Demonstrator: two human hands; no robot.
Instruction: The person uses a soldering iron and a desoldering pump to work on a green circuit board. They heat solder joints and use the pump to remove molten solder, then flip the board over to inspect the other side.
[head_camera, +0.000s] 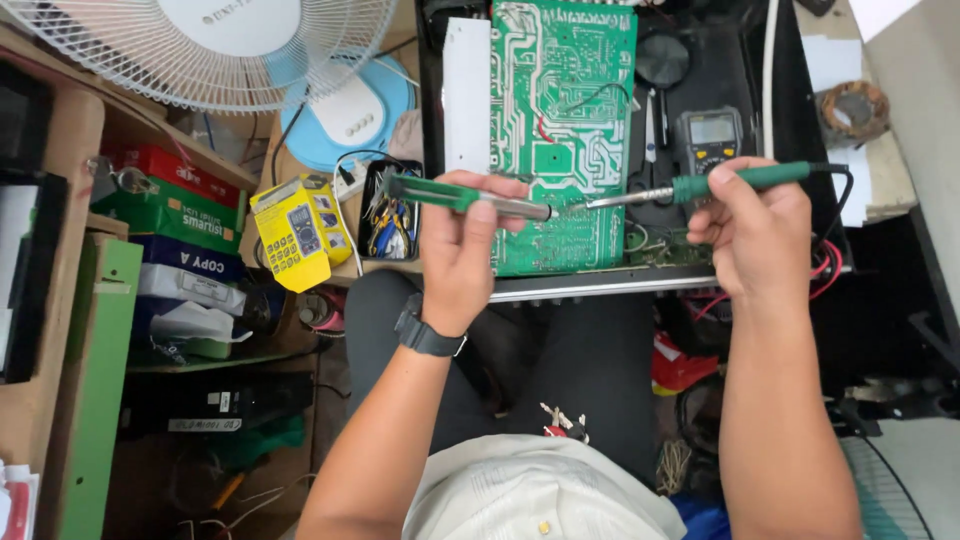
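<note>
A crowded repair corner is filling the view from above: a white fan (215, 45) is standing at the upper left, shelves at the left are carrying stacked paper packs (185, 265) and coloured boxes, and a dark workbench (745, 70) is running across the top, with the person's dark-trousered lap lying below it. On the bench a large green circuit board (563, 120) is lying solder side up, its long axis running away from the person, with a grey multimeter (711, 138) resting just to its right and a yellow meter box (297, 232) sitting off its left edge. Both hands are hovering over the near part of the board, well apart from each other but joined by their tools. The left hand (457, 250), wearing a dark wristwatch (428, 333), is closing round a green desoldering pump (462, 197) that is lying almost level, its metal nose pointing right. The right hand (758, 230) is gripping a green-handled soldering iron (700, 186) pencil-fashion, its shaft pointing left. The two tips are meeting, or nearly so, just above the board's right edge; whether either is touching the copper cannot be told. The left hand is sitting closer to that spot.
</note>
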